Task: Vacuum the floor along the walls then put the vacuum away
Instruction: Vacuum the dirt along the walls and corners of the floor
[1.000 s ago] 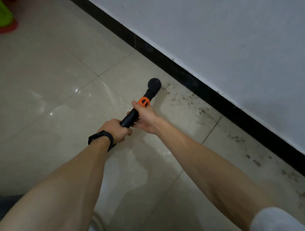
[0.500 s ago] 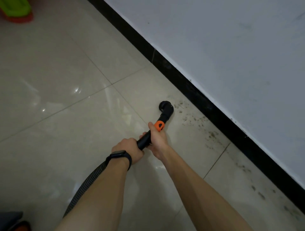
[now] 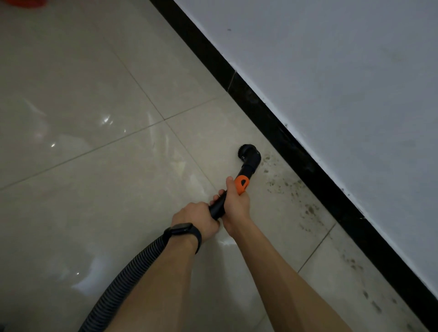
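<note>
Both hands grip a black vacuum wand with an orange collar [image 3: 241,184]. My left hand [image 3: 196,218], with a black watch on its wrist, holds the rear of the wand where the ribbed hose [image 3: 128,277] joins. My right hand [image 3: 235,206] grips just behind the orange collar. The round black brush nozzle [image 3: 248,157] points down at the beige tile floor, a short way from the black baseboard [image 3: 294,151]. Dark specks of dirt [image 3: 291,192] lie on the tile between the nozzle and the baseboard, trailing to the lower right.
A white wall [image 3: 331,71] rises above the baseboard and runs diagonally from top centre to bottom right. Glossy beige tiles [image 3: 83,106] spread to the left. A red object's edge [image 3: 23,2] shows at the top left corner.
The view has shifted so the wall and nozzle sit further right and lower. The hose has come into view behind my left arm. Both hands keep their grip on the wand.
</note>
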